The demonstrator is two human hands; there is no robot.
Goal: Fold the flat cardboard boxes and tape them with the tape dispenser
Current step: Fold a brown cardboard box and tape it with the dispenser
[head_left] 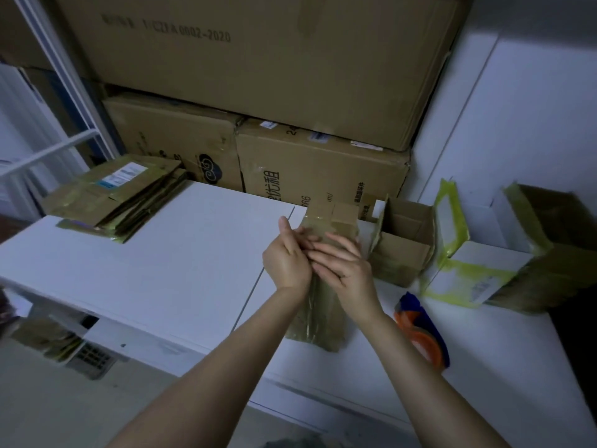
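Flat cardboard box [323, 315], glossy taped, on white table [161, 270]; left hand [286, 258] and right hand [344, 270] press it, fingers straight. Open-topped brown box [403, 250] just beside.

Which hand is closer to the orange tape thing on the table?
The right hand. It rests on the cardboard box, and the tape dispenser lies just to its right, nearer the person. The left hand is on the box too, farther left.
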